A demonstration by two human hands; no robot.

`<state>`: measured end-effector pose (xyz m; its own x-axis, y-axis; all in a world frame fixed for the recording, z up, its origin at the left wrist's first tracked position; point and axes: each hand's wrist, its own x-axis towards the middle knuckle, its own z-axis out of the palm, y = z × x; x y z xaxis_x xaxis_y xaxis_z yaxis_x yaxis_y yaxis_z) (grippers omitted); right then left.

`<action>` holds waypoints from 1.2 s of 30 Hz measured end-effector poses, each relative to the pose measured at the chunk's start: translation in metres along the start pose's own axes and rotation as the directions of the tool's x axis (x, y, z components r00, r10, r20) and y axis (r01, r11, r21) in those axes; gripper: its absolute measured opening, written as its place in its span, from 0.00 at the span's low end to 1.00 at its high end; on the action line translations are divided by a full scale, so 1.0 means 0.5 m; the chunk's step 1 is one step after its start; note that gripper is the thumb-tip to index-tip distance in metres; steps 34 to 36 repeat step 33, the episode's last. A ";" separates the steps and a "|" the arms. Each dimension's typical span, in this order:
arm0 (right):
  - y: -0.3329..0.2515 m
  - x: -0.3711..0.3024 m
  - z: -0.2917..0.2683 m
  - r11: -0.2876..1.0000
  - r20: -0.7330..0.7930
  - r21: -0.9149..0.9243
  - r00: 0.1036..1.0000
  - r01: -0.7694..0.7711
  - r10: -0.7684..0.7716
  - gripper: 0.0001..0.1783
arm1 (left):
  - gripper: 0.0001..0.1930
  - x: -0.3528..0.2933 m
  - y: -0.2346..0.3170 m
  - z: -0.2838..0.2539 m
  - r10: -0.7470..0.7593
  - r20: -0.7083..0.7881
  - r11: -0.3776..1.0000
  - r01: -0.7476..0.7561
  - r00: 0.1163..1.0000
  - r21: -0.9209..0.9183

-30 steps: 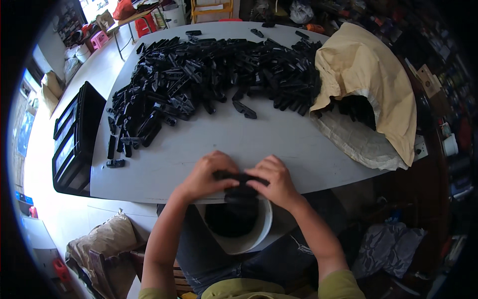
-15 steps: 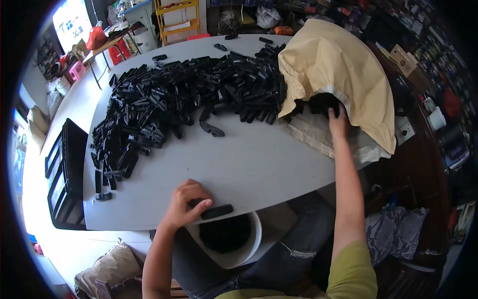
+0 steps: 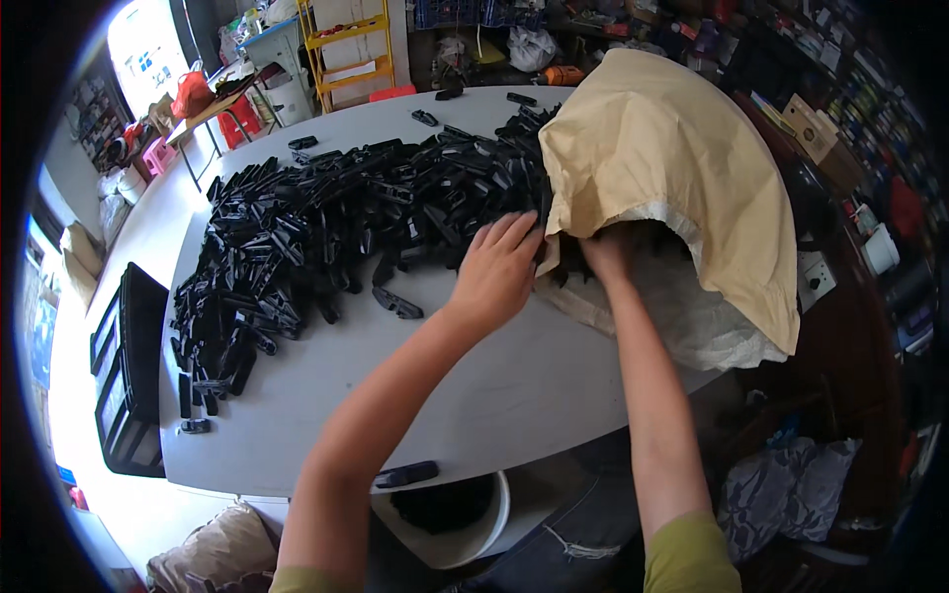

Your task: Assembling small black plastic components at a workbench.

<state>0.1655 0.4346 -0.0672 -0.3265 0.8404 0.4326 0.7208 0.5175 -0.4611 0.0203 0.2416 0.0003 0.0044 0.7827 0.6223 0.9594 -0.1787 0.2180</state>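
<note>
A large heap of long black plastic pieces (image 3: 297, 222) spreads over the grey table (image 3: 465, 395). At its right end lies a tan sack (image 3: 672, 128) with a whitish lining, its mouth turned toward me. My right hand (image 3: 605, 255) reaches into that mouth, where dark pieces show; its fingers are hidden inside. Just left of the opening, my left hand (image 3: 502, 269) rests against the heap's right edge with fingers stretched out, holding nothing that I can see. One single black piece (image 3: 406, 474) lies at the table's near edge, beside my left forearm.
Below the near edge stands a white bucket (image 3: 497, 514) with dark contents, between my legs. A black crate (image 3: 133, 371) is at the table's left side. Farther back are a yellow ladder (image 3: 314, 49) and an orange tool (image 3: 561, 75). Crowded shelves line the right.
My left hand has moved from the near table edge up and right to the heap beside the sack. My right hand has shifted left within the sack's mouth, its fingers now out of sight.
</note>
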 end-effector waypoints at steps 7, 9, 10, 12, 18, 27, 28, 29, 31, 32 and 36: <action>-0.065 -0.010 -0.033 0.991 0.009 -0.103 0.996 -0.087 0.088 0.44 | 0.26 0.105 -0.008 0.061 -0.289 0.136 0.945 0.259 0.948 0.202; -0.067 -0.018 -0.042 0.993 0.028 -0.097 0.997 -0.069 0.072 0.43 | 0.24 0.095 -0.009 0.068 -0.268 0.130 0.948 0.237 0.955 0.211; -0.071 -0.022 -0.047 0.995 0.044 -0.088 0.998 -0.046 0.050 0.42 | 0.22 0.085 -0.008 0.066 -0.262 0.099 0.952 0.241 0.960 0.187; -0.086 -0.051 -0.057 0.999 0.016 -0.039 0.999 0.034 -0.033 0.40 | 0.18 0.065 -0.007 0.054 -0.239 0.057 0.960 0.227 0.969 0.161; -0.153 -0.143 -0.078 0.997 0.005 -0.005 0.997 0.075 -0.075 0.29 | 0.18 -0.013 -0.003 -0.008 -0.215 0.126 0.966 0.193 0.968 0.170; -0.291 -0.296 -0.081 0.993 -0.087 -0.093 0.993 0.069 -0.077 0.24 | 0.14 -0.156 0.001 -0.142 -0.160 0.195 0.982 0.137 0.968 0.130; -0.309 -0.311 -0.078 0.994 -0.092 -0.072 0.991 0.087 -0.093 0.24 | 0.14 -0.172 0.000 -0.162 -0.163 0.216 0.981 0.136 0.963 0.136; -0.329 -0.327 -0.072 0.993 -0.089 -0.065 0.990 0.100 -0.106 0.24 | 0.14 -0.192 -0.004 -0.180 -0.166 0.217 0.981 0.138 0.962 0.138; -0.372 -0.351 -0.067 0.994 -0.050 -0.018 0.993 0.111 -0.112 0.25 | 0.15 -0.228 -0.015 -0.219 -0.173 0.217 0.979 0.143 0.961 0.146; -0.390 -0.363 -0.060 0.994 -0.043 0.007 0.993 0.113 -0.113 0.25 | 0.15 -0.244 -0.021 -0.239 -0.186 0.239 0.977 0.153 0.953 0.149; -0.411 -0.372 -0.058 0.994 -0.006 0.001 0.994 0.107 -0.107 0.25 | 0.16 -0.262 -0.030 -0.254 -0.191 0.238 0.977 0.159 0.952 0.145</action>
